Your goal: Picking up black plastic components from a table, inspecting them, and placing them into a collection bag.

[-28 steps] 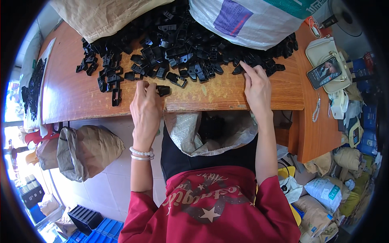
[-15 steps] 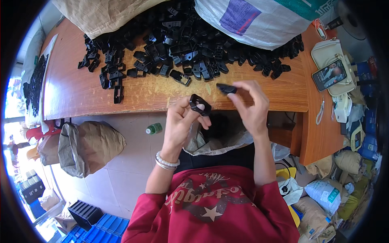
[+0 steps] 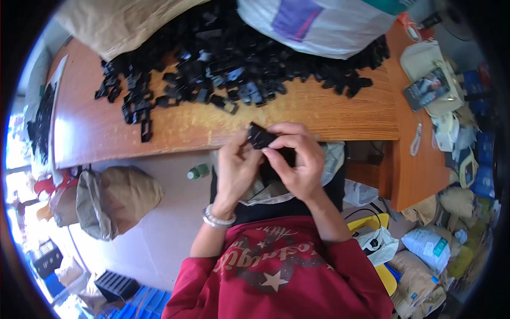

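My left hand (image 3: pixel 236 166) is closed around a small black plastic part (image 3: pixel 259 136), just in front of the table's near edge. From the right, my right hand (image 3: pixel 299 158) pinches at the same spot, its thumb and fingers against the dark plastic. The second black piece it carried is now against the first, and I cannot make out where one ends and the other begins. Beyond my hands a heap of black plastic parts (image 3: pixel 234 74) is spread over the wooden table (image 3: pixel 329 119). An open woven sack (image 3: pixel 273 194) sits below my hands, partly hidden by them.
A brown paper sack (image 3: pixel 106 26) and a white woven sack (image 3: pixel 329 40) lean over the heap. To the right are a phone (image 3: pixel 426 89) and a cream bag (image 3: pixel 419 61). A green bottle (image 3: pixel 199 171) lies on the floor, near a tan sack (image 3: pixel 127 194).
My right hand has moved left and brought its black piece against the frame-like part in my left hand. The whole view has shifted slightly.
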Motion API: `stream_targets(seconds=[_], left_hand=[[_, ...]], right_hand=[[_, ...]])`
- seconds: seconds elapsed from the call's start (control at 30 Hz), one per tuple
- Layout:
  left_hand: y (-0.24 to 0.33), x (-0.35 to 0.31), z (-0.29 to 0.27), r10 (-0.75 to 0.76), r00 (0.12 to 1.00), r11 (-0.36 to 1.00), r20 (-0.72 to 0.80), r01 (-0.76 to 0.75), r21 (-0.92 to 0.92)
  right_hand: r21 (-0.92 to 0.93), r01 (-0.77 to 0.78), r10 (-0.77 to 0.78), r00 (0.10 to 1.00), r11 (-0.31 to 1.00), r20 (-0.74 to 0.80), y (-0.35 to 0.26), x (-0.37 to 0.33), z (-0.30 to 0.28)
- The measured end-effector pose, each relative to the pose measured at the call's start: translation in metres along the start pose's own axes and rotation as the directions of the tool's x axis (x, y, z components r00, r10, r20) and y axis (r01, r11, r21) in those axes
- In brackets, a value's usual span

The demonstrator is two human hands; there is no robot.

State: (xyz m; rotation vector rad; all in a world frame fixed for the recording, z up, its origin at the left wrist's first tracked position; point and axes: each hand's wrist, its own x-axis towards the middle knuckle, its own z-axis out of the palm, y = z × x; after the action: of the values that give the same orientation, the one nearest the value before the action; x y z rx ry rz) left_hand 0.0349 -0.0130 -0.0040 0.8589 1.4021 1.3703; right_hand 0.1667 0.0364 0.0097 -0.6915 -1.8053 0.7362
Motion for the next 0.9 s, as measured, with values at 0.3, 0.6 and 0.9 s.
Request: stream_targets(seconds=[0.3,0.6,0.9], left_hand=[[0.015,-0.002,-0.021,-0.008,0.987,0.99,0.159,0.03,-0.137],[0.019,-0.003,-0.024,-0.009,0.976,0.992,0.219,0.036,-0.119],[0.022,-0.006,-0.019,0.177,0.971,0.967,0.163,-0.202,0.157]], right_hand=[[0.174,-0.18,0.178,0.984,0.968,0.031,0.0,-0.001,0.003],[0.126,-0.12,0.119,0.993,0.985,0.01,0.004,-0.002,-0.006],[0.271,-0.304,0.313,0.95,0.913,0.011,-0.004,-0.005,0.003]])
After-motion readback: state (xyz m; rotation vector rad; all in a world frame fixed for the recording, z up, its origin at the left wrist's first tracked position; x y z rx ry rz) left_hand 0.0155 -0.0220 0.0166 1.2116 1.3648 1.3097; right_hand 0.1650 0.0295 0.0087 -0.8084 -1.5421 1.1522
